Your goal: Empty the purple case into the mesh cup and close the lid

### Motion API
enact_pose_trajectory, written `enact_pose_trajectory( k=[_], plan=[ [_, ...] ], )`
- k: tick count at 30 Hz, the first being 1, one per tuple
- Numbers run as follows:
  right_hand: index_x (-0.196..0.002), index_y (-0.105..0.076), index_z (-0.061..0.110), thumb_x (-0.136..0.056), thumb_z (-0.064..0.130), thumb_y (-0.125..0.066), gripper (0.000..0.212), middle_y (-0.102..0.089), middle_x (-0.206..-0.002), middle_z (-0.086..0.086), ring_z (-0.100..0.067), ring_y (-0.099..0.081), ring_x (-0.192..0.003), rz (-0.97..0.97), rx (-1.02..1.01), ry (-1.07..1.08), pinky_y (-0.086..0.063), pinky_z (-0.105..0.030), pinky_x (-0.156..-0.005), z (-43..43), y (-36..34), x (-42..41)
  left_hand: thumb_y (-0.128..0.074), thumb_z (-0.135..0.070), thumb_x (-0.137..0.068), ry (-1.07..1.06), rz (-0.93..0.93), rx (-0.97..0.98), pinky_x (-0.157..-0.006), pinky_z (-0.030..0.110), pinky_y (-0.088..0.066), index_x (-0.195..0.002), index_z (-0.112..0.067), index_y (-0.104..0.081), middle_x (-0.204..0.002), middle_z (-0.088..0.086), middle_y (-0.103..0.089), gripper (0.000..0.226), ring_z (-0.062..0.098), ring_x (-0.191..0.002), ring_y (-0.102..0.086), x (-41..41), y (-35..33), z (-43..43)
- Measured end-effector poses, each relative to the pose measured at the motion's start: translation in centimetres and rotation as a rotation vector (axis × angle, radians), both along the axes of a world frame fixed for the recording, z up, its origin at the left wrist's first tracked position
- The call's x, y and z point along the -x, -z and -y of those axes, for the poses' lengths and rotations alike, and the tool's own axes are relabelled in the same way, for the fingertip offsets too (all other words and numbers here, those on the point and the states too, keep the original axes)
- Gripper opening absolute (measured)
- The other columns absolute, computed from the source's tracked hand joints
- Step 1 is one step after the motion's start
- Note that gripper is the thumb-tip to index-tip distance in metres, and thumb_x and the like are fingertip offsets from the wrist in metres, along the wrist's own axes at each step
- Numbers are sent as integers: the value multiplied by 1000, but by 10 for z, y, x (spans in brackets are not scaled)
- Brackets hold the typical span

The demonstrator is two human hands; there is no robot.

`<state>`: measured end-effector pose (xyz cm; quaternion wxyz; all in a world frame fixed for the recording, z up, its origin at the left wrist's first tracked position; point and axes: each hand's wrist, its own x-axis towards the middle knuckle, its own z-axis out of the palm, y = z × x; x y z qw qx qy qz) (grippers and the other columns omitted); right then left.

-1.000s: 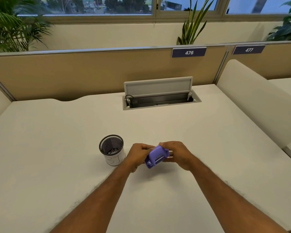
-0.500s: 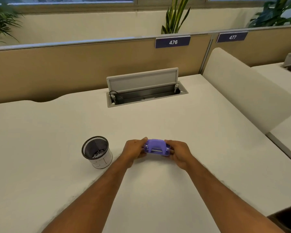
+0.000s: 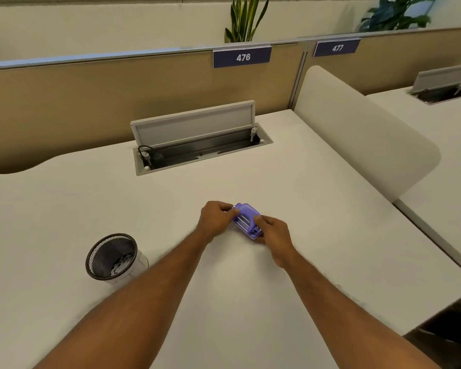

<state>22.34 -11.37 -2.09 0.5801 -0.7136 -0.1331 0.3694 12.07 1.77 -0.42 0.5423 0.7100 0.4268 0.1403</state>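
So the mesh cup (image 3: pixel 112 258) sits toward the front left of the desk (image 3: pixel 64 209), upright, with a heap of small pale bits in the bottom. It's well apart from my hands. My left hand (image 3: pixel 216 218) is curled around the far left end of the purple case (image 3: pixel 246 221), fingers pinching that end. The case lies low over the middle of the desk, angled, lid looking shut, though I can't tell if it's actually touching the surface. My right hand (image 3: pixel 273 231) clamps the near right end, thumb on top. Further back, the cable box (image 3: pixel 197 137) stands with its flap up by the back edge.
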Motion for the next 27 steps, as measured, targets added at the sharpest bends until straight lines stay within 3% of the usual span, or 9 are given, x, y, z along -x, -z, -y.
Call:
enact_pose_trajectory(
  k=[3, 5, 7, 12, 18, 24, 26, 27],
  plan=[
    [-84, -65, -3, -91, 30, -59, 35, -58, -76, -13, -24, -52, -71, 172, 93, -12, -52, -52, -73, -1, -2, -7, -67, -26, -83, 26, -34, -55, -80, 27, -47, -100, -10, -75, -103, 7, -74, 24, 17, -90, -63, -18, 0, -4],
    [-79, -64, -2, -92, 31, -57, 36, -54, -69, -10, -21, -46, -66, 261, 128, -1, -44, -41, -60, -3, -6, -11, -66, -25, -84, 42, -43, -88, -82, 27, -46, -103, -9, -74, -107, 8, -73, 26, 19, -95, -63, -28, -1, -7],
    [-76, -64, -2, -92, 30, -56, 37, -49, -63, -9, -19, -39, -61, 353, 153, 27, -33, -31, -58, -5, -7, -16, -65, -25, -86, 75, -69, -117, -83, 29, -47, -104, -7, -73, -108, 10, -73, 26, 23, -99, -65, -39, -1, -10],
    [-63, -62, 4, -93, 25, -58, 36, -44, -52, -5, -17, -35, -51, 489, 202, 97, -31, -28, -53, -9, -5, -19, -62, -25, -89, 149, -146, -151, -80, 27, -43, -109, -6, -71, -115, 11, -70, 29, 24, -102, -63, -55, 0, -12],
    [-78, -73, 6, -89, 29, -62, 28, -72, -74, -14, -32, -64, -72, 537, 321, 98, -51, -37, -67, -12, -4, -20, -61, -24, -89, 161, -175, -184, -78, 26, -41, -112, -6, -69, -116, 13, -70, 30, 24, -101, -63, -62, 2, -12],
    [-83, -74, 7, -88, 27, -65, 22, -74, -81, -10, -27, -66, -75, 517, 331, 68, -51, -33, -70, -13, -6, -21, -62, -26, -89, 157, -183, -198, -75, 27, -42, -101, -8, -72, -104, 14, -71, 25, 18, -84, -58, -60, 4, -11],
    [-85, -74, 9, -88, 28, -64, 21, -74, -84, -7, -26, -66, -78, 502, 345, 66, -51, -33, -72, -13, -9, -24, -64, -30, -87, 120, -156, -215, -76, 28, -43, -92, -12, -71, -98, 12, -67, 20, 21, -87, -60, -58, 6, -10],
    [-87, -73, 9, -88, 29, -64, 22, -73, -85, -6, -25, -65, -80, 498, 344, 63, -52, -34, -74, -13, -10, -25, -64, -33, -86, 94, -152, -220, -78, 28, -44, -100, -10, -70, -103, 9, -66, 27, 23, -94, -62, -56, 3, -8]
  ],
)
